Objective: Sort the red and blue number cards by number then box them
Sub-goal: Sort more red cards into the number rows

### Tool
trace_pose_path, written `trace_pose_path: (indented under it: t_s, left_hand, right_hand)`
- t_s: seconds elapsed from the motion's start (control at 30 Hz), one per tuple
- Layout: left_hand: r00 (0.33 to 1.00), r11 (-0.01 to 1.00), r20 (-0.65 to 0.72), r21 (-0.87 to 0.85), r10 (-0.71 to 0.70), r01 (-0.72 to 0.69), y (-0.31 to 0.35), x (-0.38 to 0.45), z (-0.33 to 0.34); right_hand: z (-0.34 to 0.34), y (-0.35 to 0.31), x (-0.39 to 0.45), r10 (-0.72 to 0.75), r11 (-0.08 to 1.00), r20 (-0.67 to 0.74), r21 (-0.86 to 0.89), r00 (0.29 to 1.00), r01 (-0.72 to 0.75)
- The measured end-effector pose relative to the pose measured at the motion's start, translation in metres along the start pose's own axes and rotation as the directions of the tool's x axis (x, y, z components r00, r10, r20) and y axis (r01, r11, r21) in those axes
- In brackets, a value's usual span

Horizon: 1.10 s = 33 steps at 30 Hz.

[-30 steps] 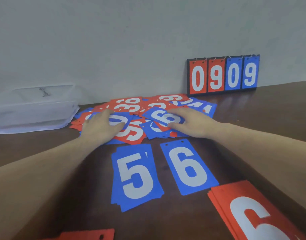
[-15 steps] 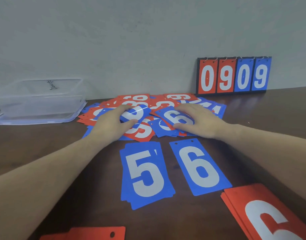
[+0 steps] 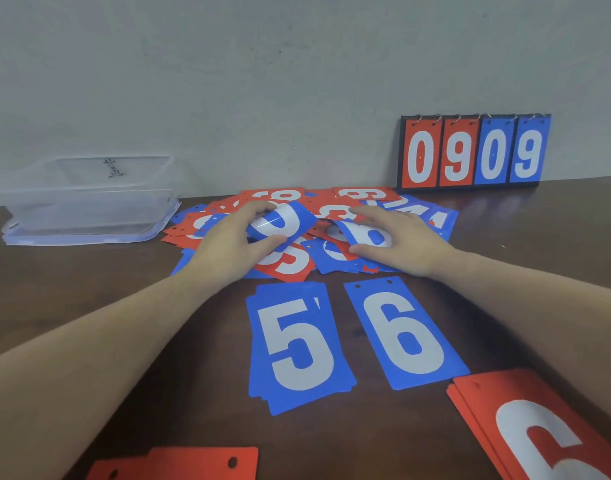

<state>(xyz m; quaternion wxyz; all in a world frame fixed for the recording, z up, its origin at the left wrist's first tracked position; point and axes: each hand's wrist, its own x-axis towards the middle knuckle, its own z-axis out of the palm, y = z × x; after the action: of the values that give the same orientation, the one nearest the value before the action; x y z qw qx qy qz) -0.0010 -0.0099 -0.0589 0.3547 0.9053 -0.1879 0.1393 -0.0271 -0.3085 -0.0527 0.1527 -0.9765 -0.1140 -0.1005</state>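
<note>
Grey wall (image 3: 227, 81) behind, dark brown bench (image 3: 539, 244) in front of it, and a flip scoreboard (image 3: 473, 152) standing against the wall reads 0 9 in red, 0 9 in blue. At far left sits a clear plastic box (image 3: 89, 199) with a small dark mark on it, too blurred to read.

Both hands are in the loose pile of red and blue cards (image 3: 331, 209) at the back of the bench. Left hand (image 3: 227, 245) has its fingers and thumb curled round a blue card (image 3: 283, 221), bowing it up off the heap; the white digit looks like a 9, though the bend makes it hard to call. Right hand (image 3: 401, 237) pinches the edge of a blue 6 card (image 3: 362, 235), lifting and curling it between thumb and fingers.

Nearer the person lie the sorted stacks: a blue stack topped by 5 (image 3: 297, 344), a blue 6 (image 3: 404, 334) just beside it, a red stack showing 6 (image 3: 539, 431) at lower right, and red cards (image 3: 193, 462) face down at the bottom edge.
</note>
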Motion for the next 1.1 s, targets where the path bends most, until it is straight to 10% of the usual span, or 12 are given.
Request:
trace_pose_path:
  t_s: [0.63, 1.1]
  left_hand:
    - [0.995, 0.972, -0.076, -0.229, -0.066, 0.047, 0.019, 0.005, -0.025]
    - [0.997, 0.852, 0.08, -0.52, -0.025, 0.063, 0.087, -0.051, -0.029]
  right_hand:
    - [-0.023, 0.002, -0.007, 0.184, 0.913, -0.23, 0.4, 0.956, -0.079]
    - [-0.065, -0.062, -0.092, 0.312, 0.618, -0.053, 0.77, 0.949, -0.16]
